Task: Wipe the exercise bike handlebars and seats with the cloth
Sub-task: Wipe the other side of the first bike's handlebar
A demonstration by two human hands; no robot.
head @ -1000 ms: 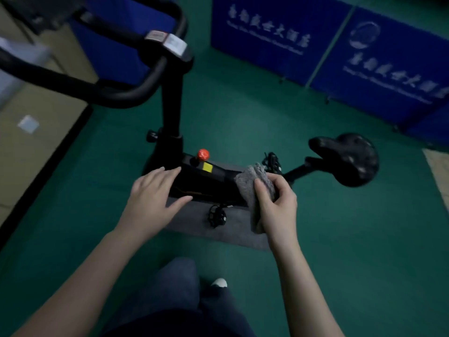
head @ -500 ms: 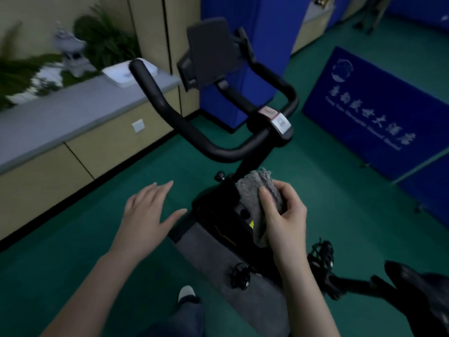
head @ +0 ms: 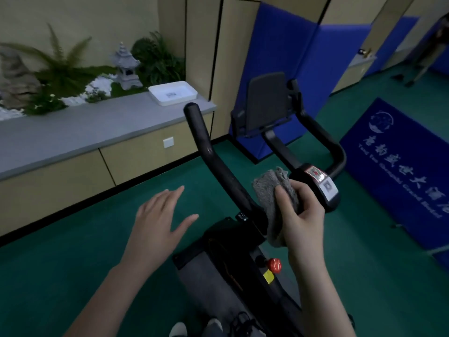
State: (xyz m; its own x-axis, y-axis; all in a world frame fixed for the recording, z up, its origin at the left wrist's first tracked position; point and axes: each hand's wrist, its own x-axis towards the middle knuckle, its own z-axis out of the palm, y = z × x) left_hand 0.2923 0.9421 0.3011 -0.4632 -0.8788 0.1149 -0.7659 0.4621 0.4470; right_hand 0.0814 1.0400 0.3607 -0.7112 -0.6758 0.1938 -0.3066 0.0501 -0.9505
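The black exercise bike handlebar (head: 213,156) curves up in the middle of the head view, with a tablet holder (head: 267,103) behind it and a labelled centre clamp (head: 320,183). My right hand (head: 301,215) grips a folded grey cloth (head: 272,193) pressed against the bar just left of the clamp. My left hand (head: 158,222) hovers open, fingers spread, left of the bar and touching nothing. The seat is out of view.
A red knob (head: 274,265) sits on the bike frame below my right hand. A grey counter (head: 73,132) with a white tray (head: 173,93) and plants runs along the left. Blue mats (head: 398,164) stand and lie at the right on green floor.
My view has swung up from the bike's frame and seat to the handlebar. My right hand has carried the cloth up to the bar; my left hand has lifted off the frame.
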